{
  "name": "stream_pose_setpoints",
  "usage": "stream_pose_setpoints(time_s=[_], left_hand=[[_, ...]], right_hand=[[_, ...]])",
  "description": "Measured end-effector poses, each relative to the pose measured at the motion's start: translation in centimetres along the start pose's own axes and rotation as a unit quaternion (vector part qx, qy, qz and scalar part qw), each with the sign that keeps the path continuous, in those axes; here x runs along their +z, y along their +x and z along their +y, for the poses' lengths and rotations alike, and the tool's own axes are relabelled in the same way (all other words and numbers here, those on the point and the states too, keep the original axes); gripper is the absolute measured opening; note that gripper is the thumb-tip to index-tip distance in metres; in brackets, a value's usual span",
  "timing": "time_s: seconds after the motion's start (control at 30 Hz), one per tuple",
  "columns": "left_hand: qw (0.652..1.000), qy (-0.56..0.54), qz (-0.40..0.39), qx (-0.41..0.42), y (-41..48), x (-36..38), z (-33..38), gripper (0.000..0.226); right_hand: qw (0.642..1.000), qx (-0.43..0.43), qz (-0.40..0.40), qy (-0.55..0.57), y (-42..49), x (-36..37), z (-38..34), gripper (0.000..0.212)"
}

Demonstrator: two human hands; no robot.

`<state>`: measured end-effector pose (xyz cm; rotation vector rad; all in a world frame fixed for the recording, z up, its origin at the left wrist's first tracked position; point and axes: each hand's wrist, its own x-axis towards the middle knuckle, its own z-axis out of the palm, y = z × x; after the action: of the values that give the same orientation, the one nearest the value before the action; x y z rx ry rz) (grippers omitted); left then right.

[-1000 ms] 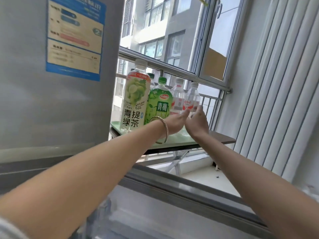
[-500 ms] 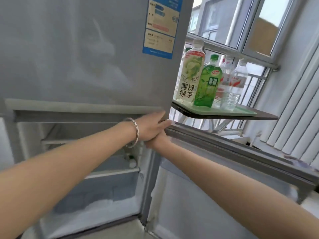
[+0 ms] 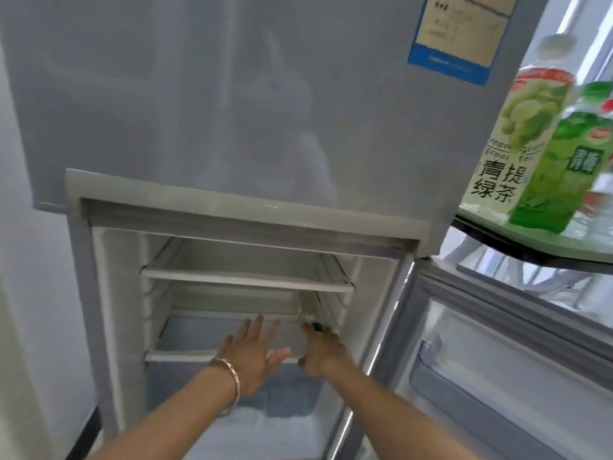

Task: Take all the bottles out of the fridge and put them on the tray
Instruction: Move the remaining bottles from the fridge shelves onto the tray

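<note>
Head view: both hands are seen inside the open fridge. The left hand is spread wide over the lower shelf. The right hand is wrapped around a green-capped bottle at the shelf's right edge. Other bottles are stood on the tray.

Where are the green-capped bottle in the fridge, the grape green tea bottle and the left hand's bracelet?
green-capped bottle [image 3: 316, 326], head view, on its cap.
grape green tea bottle [image 3: 504, 144], head view, on its label.
bracelet [image 3: 232, 376], head view, on the band at the wrist.
</note>
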<state>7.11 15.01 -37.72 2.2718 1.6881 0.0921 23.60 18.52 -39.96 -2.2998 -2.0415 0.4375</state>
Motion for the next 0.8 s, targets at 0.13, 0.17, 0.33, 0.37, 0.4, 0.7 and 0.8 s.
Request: stream_pose_setpoints(time_s=[0.13,0.17,0.33,0.37,0.4,0.7,0.8], left_hand=[[1.000,-0.029,-0.010,-0.006,1.9,2.7,-1.1,0.071],[0.999,-0.037,-0.011,-0.004,2.1,3.2,-1.2,0.069],[0.998,-0.060,-0.031,-0.013,1.9,5.0,-1.9,0.069],[0.997,-0.064,-0.034,-0.015,1.9,5.1,-2.0,0.069],[0.997,-0.070,-0.038,-0.015,1.8,5.2,-1.9,0.070],[0.997,-0.078,-0.027,0.004,1.2,3.6,0.5,0.071],[0.997,-0.074,-0.003,0.011,0.5,1.8,1.4,0.066]], right_hand=[[0.999,0.004,-0.034,0.031,4.4,2.4,1.3,0.081],[0.999,0.003,-0.042,0.014,4.5,2.6,1.5,0.080],[0.998,-0.052,0.024,-0.037,4.2,5.1,2.4,0.060],[0.997,-0.056,0.041,-0.043,3.9,5.6,2.1,0.061],[0.996,-0.053,0.057,-0.043,3.2,6.0,1.9,0.060],[0.974,-0.113,0.172,-0.096,-1.3,4.2,-0.9,0.052],[0.970,-0.114,0.191,-0.095,-2.4,1.0,-1.6,0.052]])
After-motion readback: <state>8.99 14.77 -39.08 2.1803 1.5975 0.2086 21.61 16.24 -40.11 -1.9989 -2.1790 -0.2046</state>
